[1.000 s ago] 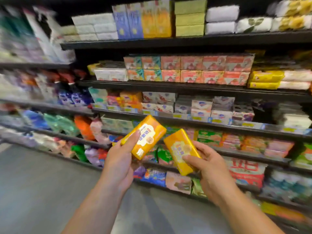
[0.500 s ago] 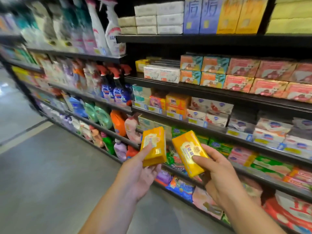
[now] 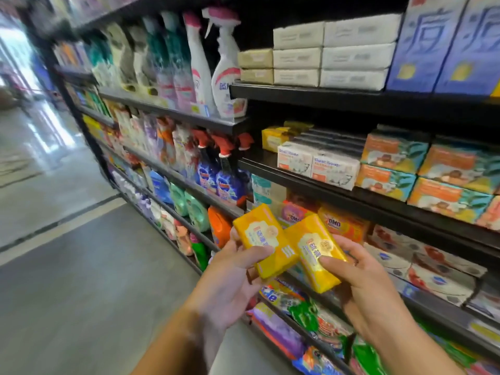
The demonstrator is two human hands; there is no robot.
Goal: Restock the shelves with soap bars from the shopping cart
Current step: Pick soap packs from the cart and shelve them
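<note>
On my feed, both hands were raised in front of the shelves (image 3: 322, 181), each holding one yellow soap bar. The left hand (image 3: 230, 282) pinched the left soap bar (image 3: 263, 239), with the thumb laid across the lower part of its printed face and the fingers tucked behind it; one fingertip showed at the bar's left edge. The right hand (image 3: 362, 290) gripped the right soap bar (image 3: 315, 250) the same way, thumb pressed on the front near the bottom and fingers curled round the back to the right edge. Both bars tilted with their tops leaning left, and they stood above and ahead of the palms that held them. Their neighbouring edges met near the middle (I could not tell which bar lay in front). Just behind them, on the shelf at that height, sat orange OMO packs (image 3: 342, 226). One level up were white soap boxes (image 3: 318, 165), with a few yellow packs (image 3: 273, 138) further back on the left. Spray bottles (image 3: 227, 74) lined the top shelf to the left, and the grey floor (image 3: 81, 266) ran down the aisle.
</note>
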